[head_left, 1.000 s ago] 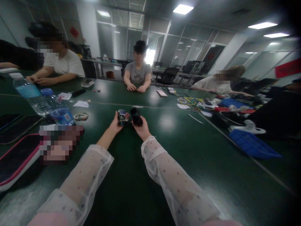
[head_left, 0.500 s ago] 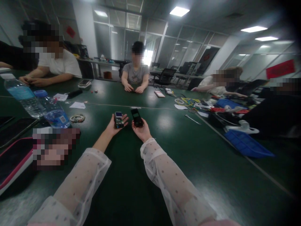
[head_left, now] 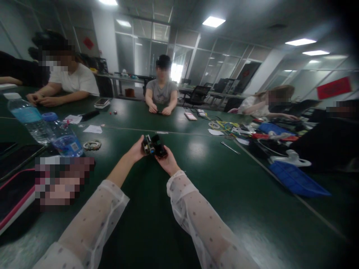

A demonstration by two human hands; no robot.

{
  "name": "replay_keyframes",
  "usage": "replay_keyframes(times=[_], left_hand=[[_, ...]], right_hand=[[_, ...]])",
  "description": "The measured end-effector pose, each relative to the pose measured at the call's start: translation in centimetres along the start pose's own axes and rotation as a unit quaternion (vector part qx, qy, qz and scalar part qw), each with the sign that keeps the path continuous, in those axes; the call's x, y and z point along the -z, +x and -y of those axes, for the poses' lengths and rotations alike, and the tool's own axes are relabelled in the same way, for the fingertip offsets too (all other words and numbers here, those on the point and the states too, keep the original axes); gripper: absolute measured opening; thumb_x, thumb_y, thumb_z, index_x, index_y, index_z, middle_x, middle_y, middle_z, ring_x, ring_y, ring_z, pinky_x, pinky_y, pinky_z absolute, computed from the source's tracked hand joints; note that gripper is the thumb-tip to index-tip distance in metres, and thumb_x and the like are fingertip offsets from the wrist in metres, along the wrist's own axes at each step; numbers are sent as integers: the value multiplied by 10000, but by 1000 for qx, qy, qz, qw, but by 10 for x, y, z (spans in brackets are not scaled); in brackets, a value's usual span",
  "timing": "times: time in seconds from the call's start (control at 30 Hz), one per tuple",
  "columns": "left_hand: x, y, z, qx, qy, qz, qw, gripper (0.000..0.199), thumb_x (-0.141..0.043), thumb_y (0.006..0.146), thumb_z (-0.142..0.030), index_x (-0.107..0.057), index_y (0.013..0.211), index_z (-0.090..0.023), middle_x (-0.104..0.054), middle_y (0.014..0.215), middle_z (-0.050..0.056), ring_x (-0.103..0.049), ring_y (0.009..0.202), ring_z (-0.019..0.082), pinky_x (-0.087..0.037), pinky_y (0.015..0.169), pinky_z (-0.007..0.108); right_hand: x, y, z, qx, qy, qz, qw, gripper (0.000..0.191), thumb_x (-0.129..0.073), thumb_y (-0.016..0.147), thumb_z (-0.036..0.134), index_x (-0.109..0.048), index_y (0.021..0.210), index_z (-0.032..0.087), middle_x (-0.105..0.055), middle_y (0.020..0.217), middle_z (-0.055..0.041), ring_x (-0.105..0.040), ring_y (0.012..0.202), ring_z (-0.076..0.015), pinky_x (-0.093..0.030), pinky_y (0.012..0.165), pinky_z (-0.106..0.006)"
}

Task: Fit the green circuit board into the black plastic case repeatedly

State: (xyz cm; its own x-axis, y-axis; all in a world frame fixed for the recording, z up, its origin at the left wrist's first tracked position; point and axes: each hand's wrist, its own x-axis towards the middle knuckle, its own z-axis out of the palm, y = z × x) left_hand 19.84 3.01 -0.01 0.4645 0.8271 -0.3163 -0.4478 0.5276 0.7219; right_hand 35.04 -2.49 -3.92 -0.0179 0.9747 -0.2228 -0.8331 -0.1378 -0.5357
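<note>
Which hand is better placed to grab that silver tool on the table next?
Right, probably: the silver tool lies nearer the right hand, though that holds a black case; the left hand is full too.

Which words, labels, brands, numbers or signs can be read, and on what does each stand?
No text is readable.
Circuit board in the left hand: too small.
Blue-capped bottle: label too blurred.
White-capped bottle: label too blurred.
Red banner, right: too blurred.
Red diamond, upper left: too small.
</note>
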Motion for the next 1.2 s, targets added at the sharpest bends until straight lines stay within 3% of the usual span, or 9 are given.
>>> replay_keyframes(times=[0.3, 0.43, 0.57, 0.73, 0.83, 1.0, 1.1, 1.2], left_hand=[[-9, 12, 3, -54, 68, -113, 990, 288, -552, 881, -412, -589, 873, -126, -642, 680, 54, -630, 544, 179, -522, 557, 323], [-10, 19, 4, -73, 70, -133, 986, 274, -621, 841, -377, -601, 906, -111, -637, 662, 56, -620, 529, 169, -518, 563, 312], [-13, 28, 8, -91, 64, -138, 984, 257, -632, 837, -345, -599, 903, -99, -629, 662, 70, -620, 554, 176, -514, 578, 315], [-18, 42, 18, -157, 57, -186, 968, 172, -559, 891, -282, -586, 915, -114, -617, 735, 53, -611, 620, 135, -505, 640, 262], [-21, 44, 28, -165, 61, -177, 968, 205, -540, 901, -249, -542, 1086, -161, -626, 886, 60, -623, 711, 135, -506, 679, 260], [-24, 39, 46, -195, 84, -127, 969, 551, -623, 855, -290, -356, 1337, -293, -568, 1170, 71, -615, 895, 156, -498, 755, 260], [-19, 38, 51, -168, 29, -82, 982, 650, -662, 827, -311, -291, 1360, -320, -589, 1106, 51, -622, 793, 136, -503, 699, 244], [-9, 38, 48, -122, -33, -42, 991, 477, -636, 839, -388, -417, 1245, -266, -615, 920, 27, -603, 651, 112, -490, 603, 217]], right_hand=[[-4, -1, -4, 39, -84, 33, 995, 106, -589, 839, 264, -568, 935, 223, -655, 841, 21, -637, 763, -123, -560, 602, -227], [-3, 0, -6, 57, -124, 59, 989, 185, -606, 825, 275, -547, 999, 254, -651, 867, 36, -633, 775, -118, -542, 570, -204], [-3, 1, -7, 58, -135, 64, 987, 204, -600, 830, 295, -535, 1020, 257, -655, 893, 28, -633, 783, -121, -544, 580, -208], [-6, 0, -5, 47, -103, 41, 993, 138, -566, 852, 257, -533, 985, 248, -653, 902, 21, -637, 785, -131, -568, 618, -246], [-7, 0, -2, 13, -77, 18, 997, 121, -515, 881, 265, -548, 990, 225, -664, 877, -1, -641, 747, -133, -573, 626, -252], [-6, 0, 3, -56, -51, 15, 997, 250, -422, 926, 345, -580, 992, 163, -669, 779, -44, -625, 645, -142, -558, 551, -243], [-6, -1, 6, -73, -26, 16, 997, 281, -395, 933, 358, -582, 986, 155, -669, 751, -51, -626, 646, -146, -562, 560, -254], [-6, -3, 7, -78, -8, 22, 997, 286, -408, 925, 365, -583, 985, 147, -668, 755, -61, -636, 676, -151, -570, 588, -264]])
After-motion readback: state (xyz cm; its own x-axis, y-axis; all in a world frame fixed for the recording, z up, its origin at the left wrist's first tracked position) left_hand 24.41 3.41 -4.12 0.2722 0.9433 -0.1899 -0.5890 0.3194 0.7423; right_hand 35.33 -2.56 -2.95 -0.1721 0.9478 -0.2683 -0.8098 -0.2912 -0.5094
